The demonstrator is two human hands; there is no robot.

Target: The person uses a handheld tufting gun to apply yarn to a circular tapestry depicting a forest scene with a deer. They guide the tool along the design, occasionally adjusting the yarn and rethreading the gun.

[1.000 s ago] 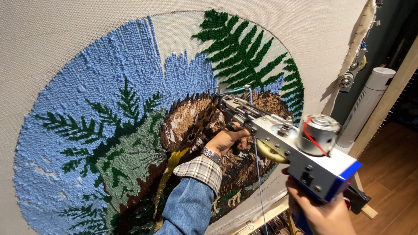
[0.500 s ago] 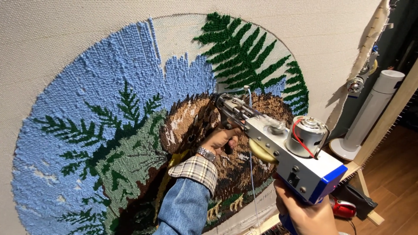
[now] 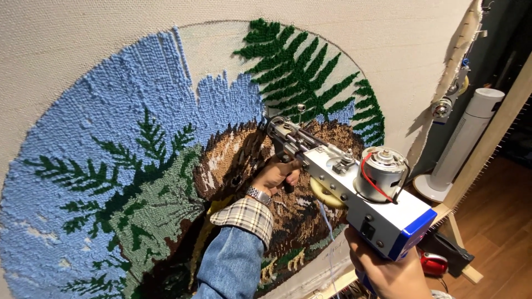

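Blue looped yarn fills the left of the round tufted picture (image 3: 111, 182) on the stretched beige backing cloth (image 3: 388, 50); dark green fern fronds (image 3: 310, 77) and a brown centre patch (image 3: 266, 182) are also worked. The white-and-blue tufting gun with exposed silver motor (image 3: 354, 194) is pressed, needle first, into the cloth at the upper edge of the brown area, just below the fronds. The left hand (image 3: 274, 174) is clamped on the front grip; the right hand (image 3: 388, 271) is closed around the rear handle. Judged step: tufting a line along that edge; the next move calls for steady pressure against the cloth. Compared with a second ago, the gun's nose sits slightly further left and the grip is unchanged.
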